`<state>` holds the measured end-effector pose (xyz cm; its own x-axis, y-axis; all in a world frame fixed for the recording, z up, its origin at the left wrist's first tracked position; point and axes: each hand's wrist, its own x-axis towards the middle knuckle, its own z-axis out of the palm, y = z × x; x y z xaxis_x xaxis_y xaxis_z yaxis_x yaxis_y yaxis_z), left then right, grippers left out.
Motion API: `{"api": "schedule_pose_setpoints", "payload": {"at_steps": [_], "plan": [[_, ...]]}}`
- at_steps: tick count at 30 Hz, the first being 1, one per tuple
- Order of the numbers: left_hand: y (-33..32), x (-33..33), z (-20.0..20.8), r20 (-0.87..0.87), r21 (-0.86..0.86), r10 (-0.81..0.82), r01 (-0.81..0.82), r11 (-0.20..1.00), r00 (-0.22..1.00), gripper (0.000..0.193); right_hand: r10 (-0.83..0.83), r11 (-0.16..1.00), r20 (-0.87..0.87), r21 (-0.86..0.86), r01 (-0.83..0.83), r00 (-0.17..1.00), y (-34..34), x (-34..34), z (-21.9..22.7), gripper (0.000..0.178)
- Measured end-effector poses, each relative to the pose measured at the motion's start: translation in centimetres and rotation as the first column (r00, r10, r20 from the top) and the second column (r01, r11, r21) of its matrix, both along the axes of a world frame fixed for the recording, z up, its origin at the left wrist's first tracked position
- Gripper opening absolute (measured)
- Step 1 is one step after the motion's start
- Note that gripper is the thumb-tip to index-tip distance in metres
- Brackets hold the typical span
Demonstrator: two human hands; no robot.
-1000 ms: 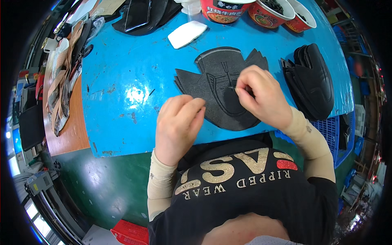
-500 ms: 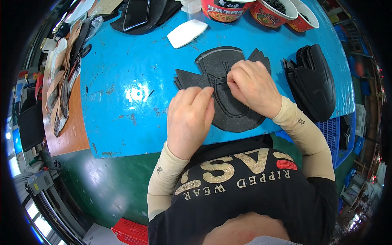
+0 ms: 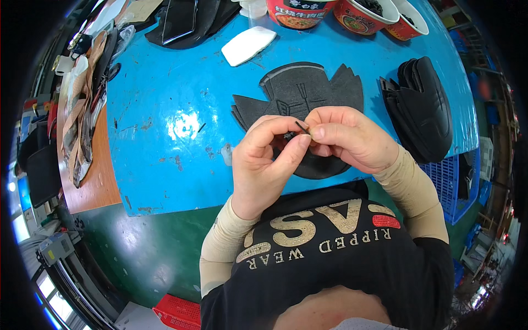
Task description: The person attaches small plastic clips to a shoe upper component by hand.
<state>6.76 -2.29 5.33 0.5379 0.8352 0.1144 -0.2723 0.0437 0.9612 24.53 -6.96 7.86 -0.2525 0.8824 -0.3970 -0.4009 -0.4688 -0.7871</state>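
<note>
Close together above the near part of a stack of black moulded fabric pieces (image 3: 289, 82), my two hands meet at the fingertips. A short, thin black strip (image 3: 300, 127) is pinched between the thumb and index finger of my left hand (image 3: 261, 165). My right hand (image 3: 357, 137) is closed at the strip's other end, its thumb and index finger touching it. Most of the strip is hidden by the fingers. Below the hands, the top piece shows grooved lines and pointed side flaps; its near half is partly covered.
A second pile of black moulded pieces (image 3: 421, 110) lies at the right. Red bowls (image 3: 360, 17) stand at the back, some with black bits inside. A white pad (image 3: 248, 45) and a dark phone (image 3: 180, 21) lie farther back. A blue crate (image 3: 445, 187) sits below the right table edge.
Both hands have moved off the top black piece and nearer my body, coming together. A thin black strip now shows between the fingers, and more of the piece's grooves are uncovered.
</note>
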Motion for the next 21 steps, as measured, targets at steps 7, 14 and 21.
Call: {"api": "schedule_pose_setpoints", "payload": {"at_steps": [7, 14, 21], "plan": [[3.8, -4.9, -1.7, -0.44, 0.873, 0.728, 0.061, 0.484, 0.525, 0.024, -0.522, 0.773, 0.803, 0.588, -0.239, 0.288, 1.4, 2.5, -3.2, 0.008], [2.9, -4.5, -1.2, -0.444, 0.896, 0.85, 0.165, 0.413, 0.285, 0.03, -0.649, 0.613, 0.758, 0.569, -0.549, 0.06, 1.8, 1.7, -4.0, 0.017], [1.1, -1.5, -1.3, -0.498, 0.86, 0.636, 0.24, 0.451, 0.589, 0.029, -0.653, 0.573, 0.757, 0.517, -0.636, 0.027, 2.1, 1.7, -3.8, 0.017]]}}
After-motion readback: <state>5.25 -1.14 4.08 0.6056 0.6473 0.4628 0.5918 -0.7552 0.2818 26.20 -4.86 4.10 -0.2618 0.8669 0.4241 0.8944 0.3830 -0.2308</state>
